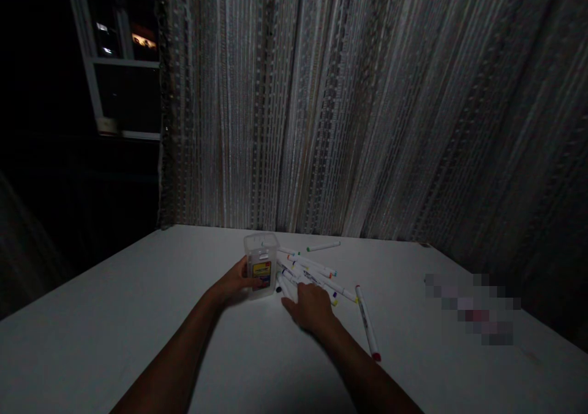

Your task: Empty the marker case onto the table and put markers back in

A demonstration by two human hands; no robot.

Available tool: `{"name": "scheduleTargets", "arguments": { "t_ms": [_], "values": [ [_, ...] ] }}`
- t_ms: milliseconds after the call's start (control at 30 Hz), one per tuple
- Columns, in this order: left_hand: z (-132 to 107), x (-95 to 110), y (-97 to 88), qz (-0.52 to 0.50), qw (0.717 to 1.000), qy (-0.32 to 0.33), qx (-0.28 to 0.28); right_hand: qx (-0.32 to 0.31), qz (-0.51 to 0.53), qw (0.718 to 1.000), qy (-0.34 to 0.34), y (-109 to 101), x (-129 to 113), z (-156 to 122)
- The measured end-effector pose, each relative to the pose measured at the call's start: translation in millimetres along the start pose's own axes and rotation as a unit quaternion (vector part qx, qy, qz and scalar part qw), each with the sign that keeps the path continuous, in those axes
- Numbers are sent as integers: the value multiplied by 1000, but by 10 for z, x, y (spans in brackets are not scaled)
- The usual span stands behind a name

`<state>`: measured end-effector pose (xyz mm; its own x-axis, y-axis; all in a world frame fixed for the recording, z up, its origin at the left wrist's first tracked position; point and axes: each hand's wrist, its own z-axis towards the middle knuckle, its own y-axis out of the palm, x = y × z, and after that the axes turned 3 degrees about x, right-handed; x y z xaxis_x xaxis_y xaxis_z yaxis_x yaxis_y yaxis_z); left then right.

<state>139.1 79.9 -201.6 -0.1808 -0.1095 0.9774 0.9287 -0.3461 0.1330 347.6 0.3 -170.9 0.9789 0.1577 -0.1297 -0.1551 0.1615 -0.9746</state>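
Steadying the clear, open-topped plastic container on the white worktop, the left hand wraps its side; the right hand, fingers bent, is over slim white markers just beside it, its hold unclear. A light touch should avoid scattering them.

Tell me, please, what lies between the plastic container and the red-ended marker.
In the head view, a pile of white markers and the right hand lie between the plastic container and the red-ended marker.
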Motion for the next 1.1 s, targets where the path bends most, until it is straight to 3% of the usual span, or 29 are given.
{"name": "scheduleTargets", "arguments": {
  "t_ms": [100, 200, 267, 400, 667, 900, 1100],
  "values": [
    [6, -6, -5, -5, 1000, 2, 1, 28, -16, 999, 4, -144, 216, -90],
    [8, 1, -8, -7, 1000, -2, 2, 41, -41, 994, 95, -339, 615, -196],
    [8, 7, -11, -12, 1000, -4, -9, 33, -73, 982, 169, -411, 898, -256],
    [7, 2, -13, -22, 1000, -5, -7, -29, -94, 980, 172, -357, 1189, -305],
    [35, -102, -48, -16, 1000, 5, -7, -53, -20, 994, 94, -226, 928, -17],
    [34, -89, -37, -8, 1000, -4, -1, -36, 53, 990, 126, -107, 801, 340],
    [27, -64, -51, -3, 1000, 0, -5, 0, 95, 984, 152, 1, 829, 338]
  ]
}}
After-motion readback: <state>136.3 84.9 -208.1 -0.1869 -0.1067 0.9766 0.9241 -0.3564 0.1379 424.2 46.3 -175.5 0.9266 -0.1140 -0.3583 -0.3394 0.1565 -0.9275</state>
